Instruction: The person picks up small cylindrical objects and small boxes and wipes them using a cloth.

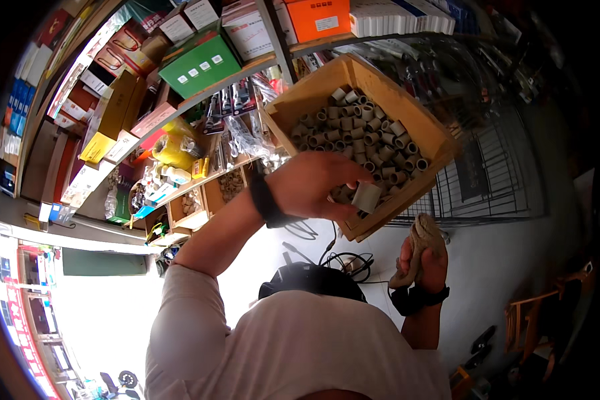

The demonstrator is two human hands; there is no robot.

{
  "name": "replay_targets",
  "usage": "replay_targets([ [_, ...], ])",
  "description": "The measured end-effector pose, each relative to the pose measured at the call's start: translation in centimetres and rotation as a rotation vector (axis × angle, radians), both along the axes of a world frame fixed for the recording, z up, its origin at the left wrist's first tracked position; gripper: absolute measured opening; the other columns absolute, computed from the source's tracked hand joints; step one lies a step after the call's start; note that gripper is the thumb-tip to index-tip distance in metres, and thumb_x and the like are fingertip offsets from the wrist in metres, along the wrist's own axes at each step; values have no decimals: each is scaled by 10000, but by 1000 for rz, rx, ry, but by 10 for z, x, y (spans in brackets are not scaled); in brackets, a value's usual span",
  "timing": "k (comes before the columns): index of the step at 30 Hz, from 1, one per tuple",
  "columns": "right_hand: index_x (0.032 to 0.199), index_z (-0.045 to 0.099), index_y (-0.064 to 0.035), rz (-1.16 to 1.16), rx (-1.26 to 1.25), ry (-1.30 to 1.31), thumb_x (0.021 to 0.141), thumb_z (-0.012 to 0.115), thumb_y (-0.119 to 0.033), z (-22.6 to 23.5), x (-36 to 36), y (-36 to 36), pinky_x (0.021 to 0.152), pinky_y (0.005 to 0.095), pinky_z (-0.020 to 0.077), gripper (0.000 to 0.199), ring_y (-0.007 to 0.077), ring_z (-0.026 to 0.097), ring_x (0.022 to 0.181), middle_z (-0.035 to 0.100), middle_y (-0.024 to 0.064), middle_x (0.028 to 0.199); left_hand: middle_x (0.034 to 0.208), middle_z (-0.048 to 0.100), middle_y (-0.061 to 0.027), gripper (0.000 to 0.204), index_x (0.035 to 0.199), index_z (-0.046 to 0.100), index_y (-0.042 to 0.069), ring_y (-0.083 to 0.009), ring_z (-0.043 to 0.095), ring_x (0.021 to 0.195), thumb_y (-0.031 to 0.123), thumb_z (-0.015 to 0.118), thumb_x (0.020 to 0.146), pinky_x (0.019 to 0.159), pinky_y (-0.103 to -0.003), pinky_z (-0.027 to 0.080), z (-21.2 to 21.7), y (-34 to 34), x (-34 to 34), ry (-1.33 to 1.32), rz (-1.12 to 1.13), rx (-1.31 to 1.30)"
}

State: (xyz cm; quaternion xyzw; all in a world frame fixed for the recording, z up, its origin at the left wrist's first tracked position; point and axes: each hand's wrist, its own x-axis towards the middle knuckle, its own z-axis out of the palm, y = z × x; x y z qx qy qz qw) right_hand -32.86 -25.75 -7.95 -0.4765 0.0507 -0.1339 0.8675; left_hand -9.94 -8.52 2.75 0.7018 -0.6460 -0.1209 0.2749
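Note:
My left hand (317, 185), a black band on its wrist, is over the near corner of a wooden box (433, 148). Between its thumb and fingers is a short grey pipe coupling (367, 198), larger in view than those behind it. Many similar grey couplings (360, 127) lie loose and jumbled in the box. To the right and lower down, my right hand (433, 263) is closed around a crumpled beige cloth (421, 240). It also wears a black wrist band, and the cloth hides part of its fingers.
Shelves on the left and far side hold a green box (201, 65), an orange box (319, 19) and packaged goods. A wire rack (493, 173) stands right of the wooden box. Black cables (357, 263) lie on the floor. A wooden chair (530, 320) is at lower right.

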Motion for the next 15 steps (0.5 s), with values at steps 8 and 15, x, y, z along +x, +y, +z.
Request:
replay_targets([
  [8, 1211, 507, 4, 20, -554, -70, 887, 516, -38, 35, 62, 116, 600, 228, 412, 327, 72, 487, 694, 544, 34, 851, 1139, 549, -128, 525, 1240, 502, 34, -224, 611, 955, 21, 690, 750, 781, -328, 534, -19, 119, -44, 543, 159, -280],
  [15, 1188, 528, 8, 14, -867, -290, 857, 570, -29, 43, 79, 238, 710, 295, 461, 336, 223, 574, 767, 584, 121, 901, 1163, 542, -85, 481, 1309, 405, -16, -159, 538, 1057, -31, 581, 861, 902, -298, 449, -40, 238, -74, 992, 298, -544],
])
